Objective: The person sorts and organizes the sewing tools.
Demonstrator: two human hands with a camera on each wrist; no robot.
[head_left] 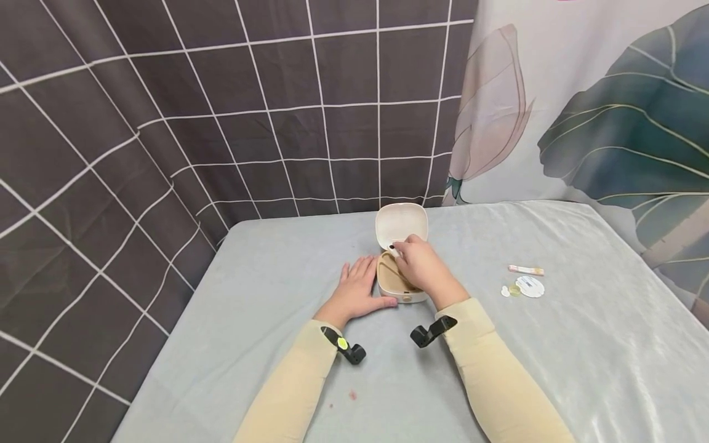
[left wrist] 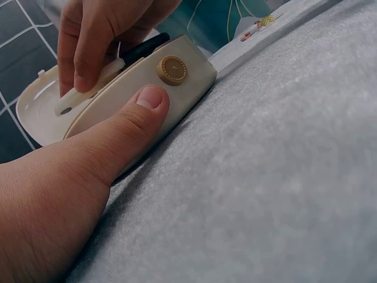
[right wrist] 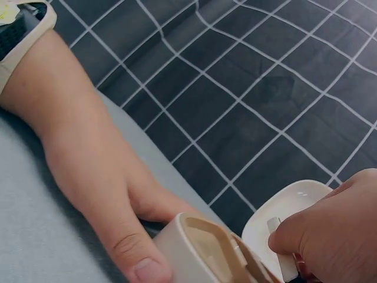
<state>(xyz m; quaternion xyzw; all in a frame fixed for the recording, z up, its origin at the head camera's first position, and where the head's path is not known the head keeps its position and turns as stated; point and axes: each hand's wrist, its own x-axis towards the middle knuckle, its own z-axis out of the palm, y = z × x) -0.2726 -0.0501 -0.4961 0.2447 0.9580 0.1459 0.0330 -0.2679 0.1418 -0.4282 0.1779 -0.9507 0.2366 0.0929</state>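
A small white box (head_left: 406, 297) with a beige insert stands on the cloth with its lid (head_left: 401, 221) raised. A round button-like clasp (left wrist: 172, 71) sits on its front. My left hand (head_left: 357, 294) rests against the box, fingers straight along its left side and thumb against the front wall. Over the open box, my right hand (head_left: 423, 267) pinches a narrow white strip-like piece (left wrist: 88, 91) with a hole near one end. Its other end is hidden by the fingers, so I cannot tell what kind of thing it is. A dark piece (left wrist: 147, 50) shows at the box edge.
Right of the box lie a short pink-and-white strip (head_left: 526, 270), a white round card (head_left: 530, 287), a yellowish disc (head_left: 514, 290) and a tiny white piece (head_left: 505, 291). Pale grey cloth (head_left: 266, 295) covers the table. A dark gridded curtain (head_left: 277, 111) hangs behind it.
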